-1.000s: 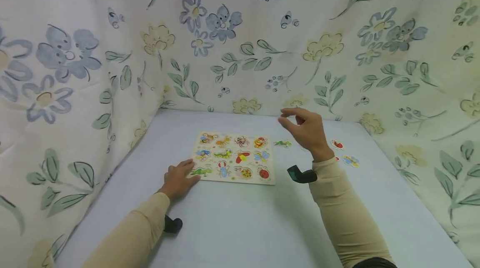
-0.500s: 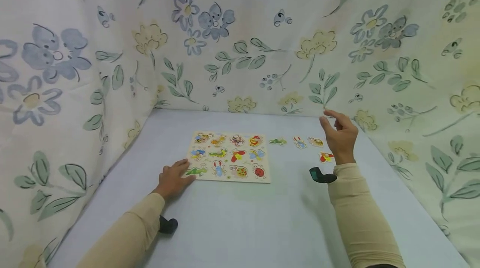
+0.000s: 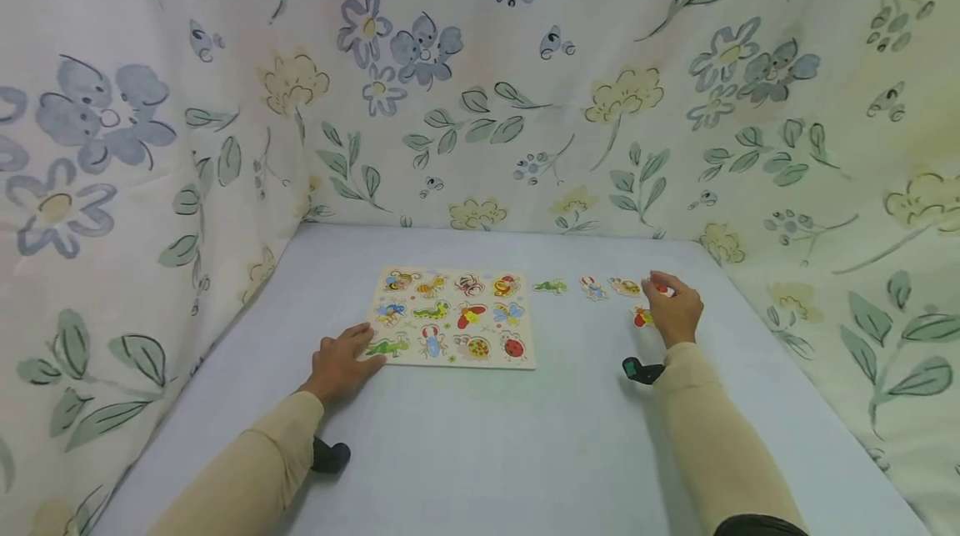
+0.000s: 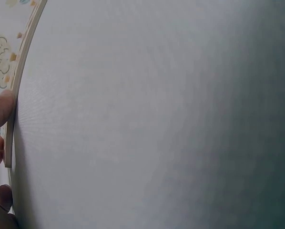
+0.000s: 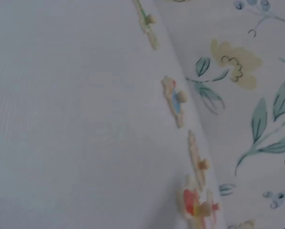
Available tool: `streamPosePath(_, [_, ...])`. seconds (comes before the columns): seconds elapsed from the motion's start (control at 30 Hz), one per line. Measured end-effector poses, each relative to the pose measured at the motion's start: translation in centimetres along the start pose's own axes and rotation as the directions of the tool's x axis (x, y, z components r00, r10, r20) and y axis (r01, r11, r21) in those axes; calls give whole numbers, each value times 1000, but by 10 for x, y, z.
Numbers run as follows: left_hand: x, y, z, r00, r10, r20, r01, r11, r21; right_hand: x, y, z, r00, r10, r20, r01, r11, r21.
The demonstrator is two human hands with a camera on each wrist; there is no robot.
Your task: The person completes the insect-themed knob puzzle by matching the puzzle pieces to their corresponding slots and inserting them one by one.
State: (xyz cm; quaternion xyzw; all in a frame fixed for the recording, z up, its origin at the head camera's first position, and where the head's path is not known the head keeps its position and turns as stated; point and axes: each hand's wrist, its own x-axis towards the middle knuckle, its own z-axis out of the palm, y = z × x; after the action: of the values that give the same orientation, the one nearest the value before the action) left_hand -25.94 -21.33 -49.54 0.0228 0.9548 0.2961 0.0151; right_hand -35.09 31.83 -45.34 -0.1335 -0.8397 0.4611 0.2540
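Basically, both hands are at the table. Left hand (image 3: 341,365) rests on the insect board (image 3: 517,363), fingers spread loosely along the side nearest that wrist, thumb at the near corner; it lies relaxed, no grip seen. Left wrist view: thumb (image 4: 0,112) touching the board's edge, more fingertips just beside it.

Board lies flat, right next to the left hand and between the two hands, well apart from the right one. Bug pictures on it in three rows of four.

Right hand (image 3: 673,308) is off past the board, over the loose pieces, thumb and index bent close together, narrow gap. A red piece (image 3: 662,288) shows right at those fingertips, mostly covered; can't tell if it's pinched or just behind. Red-and-yellow piece (image 3: 642,318) just beside the thumb, partly hidden by the hand. Then, going from the right hand back toward the board: spotted piece (image 3: 625,287), blue beetle piece (image 3: 593,288), green piece (image 3: 551,287), that last one near the board's far corner. Right wrist view shows the pieces have little knobs (image 5: 181,97); only a bit of finger at the edge there, no help on the grip.

Tan sleeves (image 3: 723,436) on both arms, a black wrist camera (image 3: 331,457) below the left hand, a similar one (image 3: 641,371) below the right. Pale table (image 3: 465,453) under everything, floral curtain (image 3: 480,177) beyond both hands.
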Motion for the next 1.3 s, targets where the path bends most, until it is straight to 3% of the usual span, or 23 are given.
streamPosePath(0.13, [-2, 0, 0, 1000, -7, 1, 7, 1000, 2, -1, 15, -1, 991, 104, 85, -100, 994, -51])
streamPosePath(0.43, [-2, 1, -3, 1000, -10, -6, 10, 1000, -5, -3, 34, -2, 968, 175, 179, -155, 980, -121])
streamPosePath(0.67, [-3, 1, 0, 1000, -18, 0, 18, 1000, -12, -1, 45, 1, 961, 193, 198, -156, 970, -188])
streamPosePath(0.9, [-4, 3, 1, 1000, -17, 6, 17, 1000, -5, -5, 41, -1, 973, 184, 141, -152, 965, -215])
streamPosePath(1.0, [-4, 4, 1, 1000, -14, 3, 14, 1000, -1, -7, 37, -3, 983, 157, 93, -137, 972, -193])
streamPosePath(1.13, [-4, 4, 0, 1000, -10, -6, 10, 1000, 3, -7, 25, -4, 999, 37, -13, -38, 992, -123])
streamPosePath(1.3, [-4, 4, -1, 1000, -4, -16, 4, 1000, 17, -6, 2, -4, 982, -153, -114, 142, 985, -101])
